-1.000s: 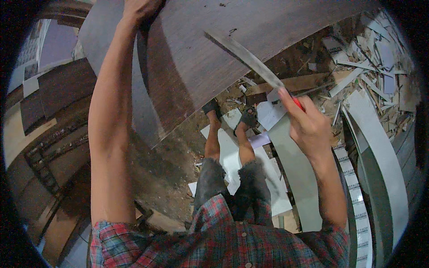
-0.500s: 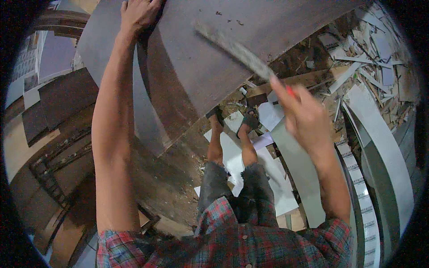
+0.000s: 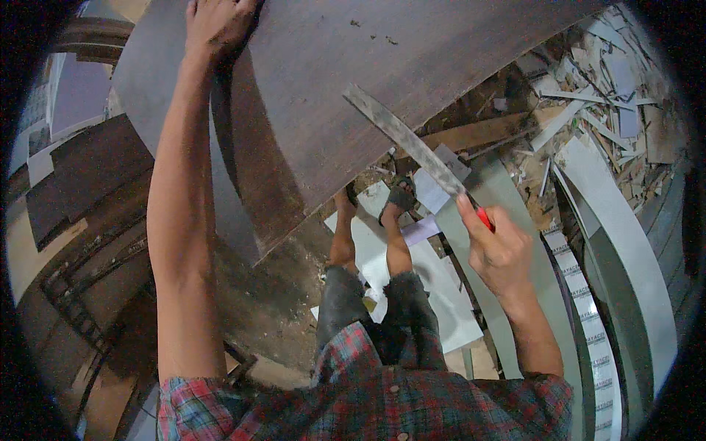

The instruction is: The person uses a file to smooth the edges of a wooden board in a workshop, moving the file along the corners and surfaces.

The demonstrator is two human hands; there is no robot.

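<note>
My right hand [image 3: 500,246] is closed round the red handle of a flat file [image 3: 408,140]. Its long, dusty grey blade points up and to the left, and the tip overlaps the near part of a large brown board [image 3: 331,59]. Whether the blade touches the board, I cannot tell. My left hand [image 3: 220,29] lies on the board's upper left part with the arm stretched out. Its fingers look extended, though the top of the picture cuts off their ends. A dark shadow falls across the board beside that arm. Small dark crumbs dot the board's surface.
Scraps and thin offcut strips [image 3: 588,103] litter the floor at the upper right. Long curved sheets [image 3: 618,220] stand along the right side. White pieces [image 3: 441,301] lie under my feet. Dark brown panels [image 3: 88,173] and a dark metal frame [image 3: 81,301] are at the left.
The file, blurred before, now shows sharply, and its tip has come down and right, toward the board's near edge. My left hand stays on the board; the view has shifted slightly.
</note>
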